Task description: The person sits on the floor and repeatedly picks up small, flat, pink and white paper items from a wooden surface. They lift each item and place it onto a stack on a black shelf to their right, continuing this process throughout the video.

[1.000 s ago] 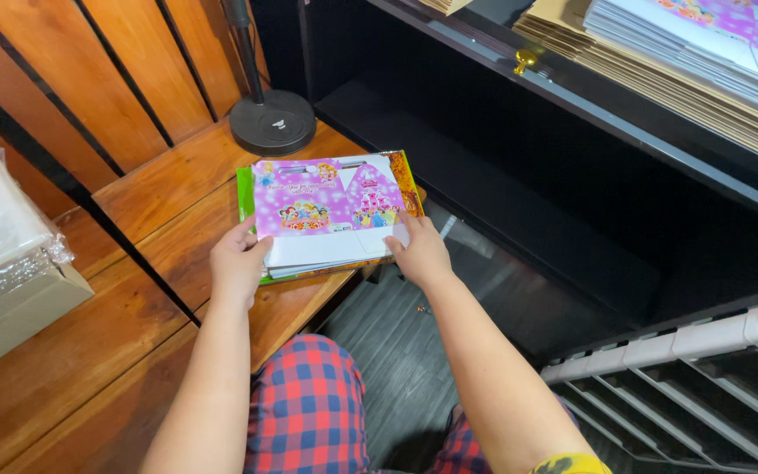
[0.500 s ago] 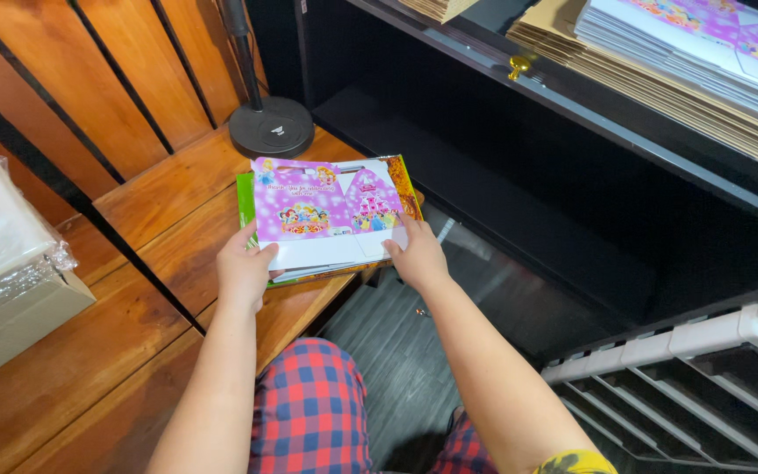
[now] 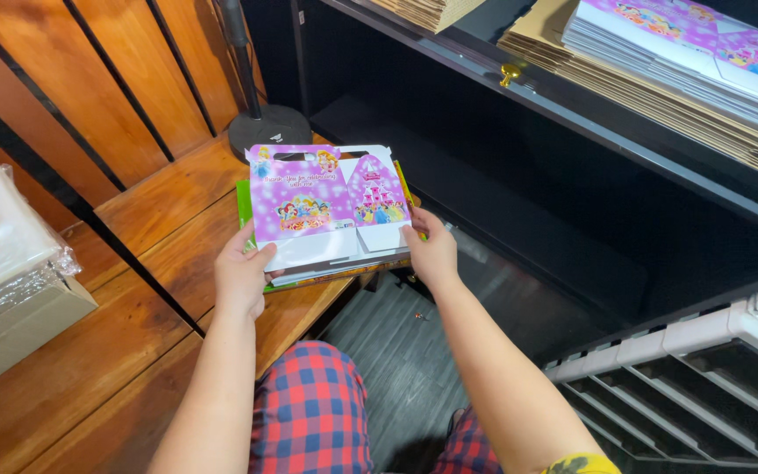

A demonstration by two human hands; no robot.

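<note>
The stack of flat printed cartons [image 3: 331, 215] is clasped edgewise by left hand [image 3: 243, 274] and right hand [image 3: 432, 254], fingers curled round it (apparently for squaring).

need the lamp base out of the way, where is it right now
In the head view, the round black base sits on the wooden bench at upper left, just behind the pink box stack.

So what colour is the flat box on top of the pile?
The flat box is mostly pink-purple with white dots and cartoon figures, seen in the head view.
</note>
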